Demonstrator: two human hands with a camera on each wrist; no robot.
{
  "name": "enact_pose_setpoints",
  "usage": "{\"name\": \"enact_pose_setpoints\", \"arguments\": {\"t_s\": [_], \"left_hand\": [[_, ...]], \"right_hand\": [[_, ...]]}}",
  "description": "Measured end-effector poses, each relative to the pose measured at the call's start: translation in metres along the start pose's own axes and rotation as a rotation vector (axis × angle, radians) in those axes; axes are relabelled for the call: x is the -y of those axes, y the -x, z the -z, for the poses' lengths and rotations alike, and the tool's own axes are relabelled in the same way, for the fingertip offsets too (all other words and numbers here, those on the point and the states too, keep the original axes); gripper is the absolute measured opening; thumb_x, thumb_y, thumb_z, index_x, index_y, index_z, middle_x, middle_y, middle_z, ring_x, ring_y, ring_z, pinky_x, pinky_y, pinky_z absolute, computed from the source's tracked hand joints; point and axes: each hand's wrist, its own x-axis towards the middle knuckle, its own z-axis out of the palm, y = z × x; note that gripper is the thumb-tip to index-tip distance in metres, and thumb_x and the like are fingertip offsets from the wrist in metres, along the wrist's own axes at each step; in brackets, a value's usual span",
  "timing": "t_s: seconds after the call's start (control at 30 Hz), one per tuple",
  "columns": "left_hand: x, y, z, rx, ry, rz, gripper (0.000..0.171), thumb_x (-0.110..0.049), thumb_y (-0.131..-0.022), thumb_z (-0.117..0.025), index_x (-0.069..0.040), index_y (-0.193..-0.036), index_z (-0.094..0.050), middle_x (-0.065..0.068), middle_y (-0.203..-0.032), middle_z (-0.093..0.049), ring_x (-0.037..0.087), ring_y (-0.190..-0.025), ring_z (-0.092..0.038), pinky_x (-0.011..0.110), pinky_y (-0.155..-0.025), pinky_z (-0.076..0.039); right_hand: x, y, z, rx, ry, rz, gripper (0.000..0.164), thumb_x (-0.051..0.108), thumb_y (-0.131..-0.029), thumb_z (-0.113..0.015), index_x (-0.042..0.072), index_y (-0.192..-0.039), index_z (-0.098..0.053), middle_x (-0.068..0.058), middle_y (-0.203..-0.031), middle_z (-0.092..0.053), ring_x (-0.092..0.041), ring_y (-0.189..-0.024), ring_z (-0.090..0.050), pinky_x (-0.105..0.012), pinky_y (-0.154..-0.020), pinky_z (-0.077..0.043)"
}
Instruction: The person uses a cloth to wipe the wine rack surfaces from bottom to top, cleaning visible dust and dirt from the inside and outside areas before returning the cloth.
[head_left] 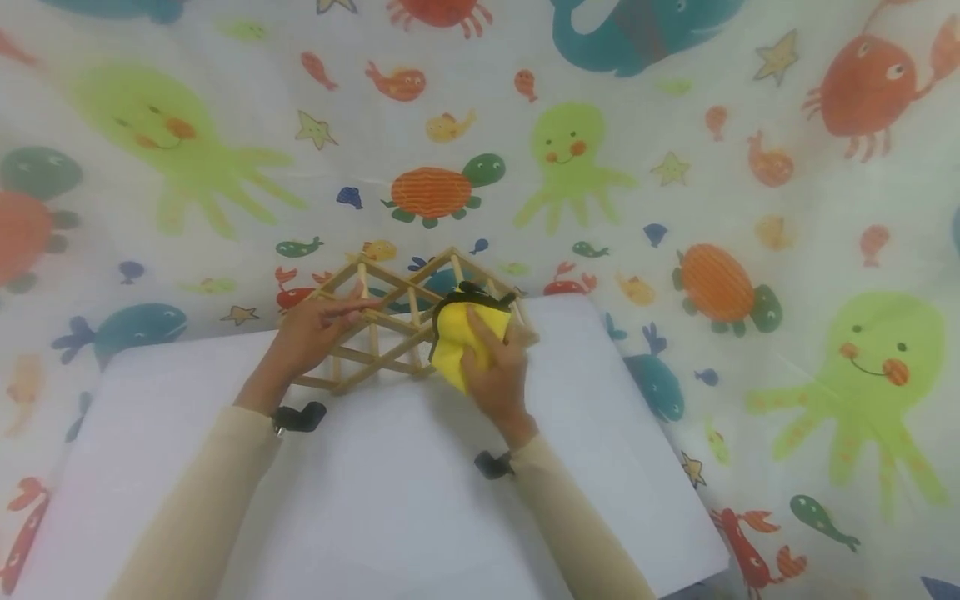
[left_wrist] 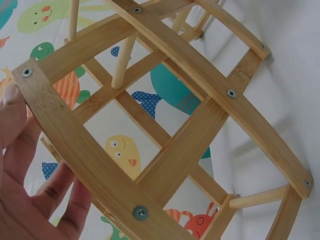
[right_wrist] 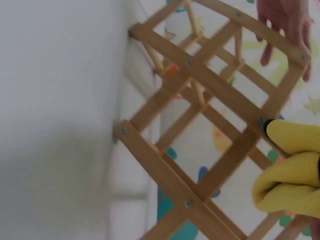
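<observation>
A slatted wooden lattice rack (head_left: 382,360), joined by small screws and round dowels, stands at the far edge of the white table. My left hand (head_left: 307,333) holds its left side; in the left wrist view, fingers (left_wrist: 74,210) lie along the edge of a slat (left_wrist: 80,135). In my right hand (head_left: 498,367) is a bunched yellow cloth (head_left: 450,333) with black edging, gripped against the rack's right part. The right wrist view shows the cloth (right_wrist: 287,137) touching a slat near a screw, while most of the right hand is out of sight.
A white table (head_left: 412,500) spreads out in front of the rack. Behind and around it hangs a sheet (head_left: 705,108) printed with sea animals. A small black camera (head_left: 300,415) sits on the left wrist, another (head_left: 492,464) on the right.
</observation>
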Motion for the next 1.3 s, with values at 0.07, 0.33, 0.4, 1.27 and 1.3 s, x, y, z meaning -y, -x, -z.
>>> {"name": "enact_pose_setpoints", "arguments": {"t_s": [0.07,0.33,0.4,1.27,1.3], "left_hand": [[0.002,0.0,0.0,0.004,0.016,0.002,0.033,-0.026,-0.107,-0.065,-0.029,-0.14,-0.072,0.005,-0.16,-0.05,0.046,-0.144,-0.052,0.067,-0.102,-0.052],[0.003,-0.002,-0.007,0.007,0.03,-0.029,0.035,-0.028,-0.106,-0.068,-0.026,-0.141,-0.071,0.005,-0.162,-0.048,0.043,-0.147,-0.052,0.061,-0.099,-0.057],[0.002,-0.002,-0.008,0.006,0.016,-0.024,0.036,-0.029,-0.105,-0.068,-0.024,-0.141,-0.071,0.005,-0.162,-0.048,0.042,-0.144,-0.054,0.06,-0.096,-0.059],[0.004,-0.001,-0.007,-0.04,0.039,-0.024,0.035,-0.027,-0.104,-0.07,-0.024,-0.139,-0.073,0.004,-0.161,-0.049,0.043,-0.144,-0.054,0.062,-0.097,-0.057],[0.005,-0.001,-0.007,-0.045,0.041,-0.033,0.034,-0.026,-0.104,-0.07,-0.024,-0.138,-0.073,0.005,-0.161,-0.049,0.043,-0.143,-0.055,0.062,-0.097,-0.057]], "right_hand": [[-0.005,-0.007,0.004,0.023,0.009,-0.046,0.059,0.003,-0.084,-0.075,0.017,-0.141,-0.07,-0.018,-0.093,-0.056,-0.021,-0.076,-0.048,-0.028,-0.059,-0.045],[-0.027,-0.007,0.02,0.107,0.103,-0.276,0.062,0.007,-0.081,-0.075,0.025,-0.14,-0.071,-0.015,-0.089,-0.056,-0.022,-0.073,-0.043,-0.034,-0.062,-0.039],[-0.033,-0.004,0.025,0.119,0.154,-0.343,0.061,0.008,-0.08,-0.076,0.026,-0.138,-0.072,-0.012,-0.089,-0.054,-0.021,-0.072,-0.042,-0.034,-0.06,-0.039],[-0.045,0.002,0.028,-0.007,0.155,-0.353,0.061,0.006,-0.082,-0.074,0.024,-0.14,-0.071,-0.013,-0.094,-0.055,-0.025,-0.081,-0.047,-0.033,-0.066,-0.04],[-0.042,0.001,0.026,-0.036,0.113,-0.306,0.061,0.005,-0.083,-0.074,0.023,-0.14,-0.071,-0.015,-0.093,-0.054,-0.026,-0.08,-0.047,-0.034,-0.065,-0.04]]}}
